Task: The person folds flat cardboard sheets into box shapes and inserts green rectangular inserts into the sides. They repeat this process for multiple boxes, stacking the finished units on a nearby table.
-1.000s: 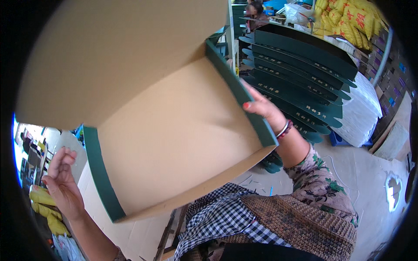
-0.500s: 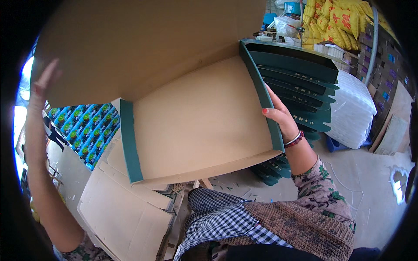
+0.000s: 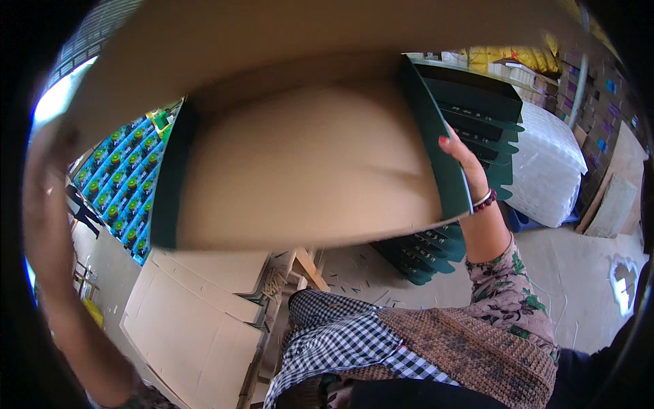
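Observation:
A cardboard box (image 3: 306,163), plain brown inside with dark green side walls, is held up in front of me. Its large brown lid flap (image 3: 327,31) stands open and spreads across the top of the view. My right hand (image 3: 466,163) grips the green right wall, with the thumb showing on the inner side and the other fingers mostly hidden behind it. On the far left, my raised left hand (image 3: 54,153) is by the left edge of the lid flap. Motion smears its fingers, so I cannot tell whether they touch the flap.
Flat cardboard blanks (image 3: 197,320) lie stacked at the lower left, beside a wooden frame (image 3: 310,269). Folded dark green boxes (image 3: 480,109) are piled behind my right hand. A plastic-wrapped white bundle (image 3: 545,163) stands farther right. Blue printed cartons (image 3: 122,184) rise at the left.
The box has tipped and come closer, its lid flap swinging over the top of the view. My left hand has moved lower beside the flap; my right hand has shifted slightly right with the box.

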Demonstrator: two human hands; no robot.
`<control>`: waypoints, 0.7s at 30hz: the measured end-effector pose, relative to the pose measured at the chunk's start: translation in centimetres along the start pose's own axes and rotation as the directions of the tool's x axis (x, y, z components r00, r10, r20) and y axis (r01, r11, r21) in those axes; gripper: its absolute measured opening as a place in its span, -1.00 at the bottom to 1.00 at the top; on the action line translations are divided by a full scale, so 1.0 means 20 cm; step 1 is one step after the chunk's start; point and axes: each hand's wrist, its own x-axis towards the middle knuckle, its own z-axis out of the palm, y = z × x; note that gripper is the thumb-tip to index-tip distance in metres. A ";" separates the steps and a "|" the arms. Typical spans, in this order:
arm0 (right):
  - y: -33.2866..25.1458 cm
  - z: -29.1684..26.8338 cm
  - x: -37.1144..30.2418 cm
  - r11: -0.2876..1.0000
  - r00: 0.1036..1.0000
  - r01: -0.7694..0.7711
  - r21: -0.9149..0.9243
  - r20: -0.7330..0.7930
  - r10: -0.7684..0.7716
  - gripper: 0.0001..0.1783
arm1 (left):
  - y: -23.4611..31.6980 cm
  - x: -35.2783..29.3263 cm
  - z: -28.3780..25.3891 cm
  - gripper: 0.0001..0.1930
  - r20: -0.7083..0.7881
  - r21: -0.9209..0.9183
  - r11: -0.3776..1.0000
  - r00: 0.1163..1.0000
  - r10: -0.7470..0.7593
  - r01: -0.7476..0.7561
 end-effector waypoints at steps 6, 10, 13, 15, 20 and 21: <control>-0.12 -0.16 0.08 0.996 0.987 0.074 0.059 -0.150 -0.065 -0.42 | 0.17 -0.17 0.79 -0.30 0.059 0.260 0.953 0.988 0.144 -0.155; -0.38 -0.36 0.22 0.951 0.909 0.204 -0.233 -0.316 -0.272 -0.44 | 0.15 0.07 0.89 -0.26 -0.134 0.168 0.957 0.956 0.260 -0.236; -0.59 -0.55 0.30 0.896 0.829 0.221 -0.385 -0.410 -0.381 -0.46 | 0.14 0.19 0.96 -0.28 -0.270 0.074 0.958 0.920 0.285 -0.275; -0.70 -0.67 0.31 0.935 0.816 0.237 -0.264 -0.469 -0.339 -0.47 | 0.13 0.18 1.02 -0.29 -0.276 0.055 0.956 0.915 0.293 -0.290; -0.94 -0.87 0.29 0.928 0.739 0.367 -0.064 -0.587 -0.332 -0.53 | 0.09 0.02 1.14 -0.30 -0.090 0.056 0.959 0.955 0.281 -0.277; -0.98 -0.90 0.28 0.921 0.725 0.387 -0.043 -0.603 -0.333 -0.54 | 0.08 -0.01 1.15 -0.30 -0.040 0.050 0.964 0.964 0.262 -0.260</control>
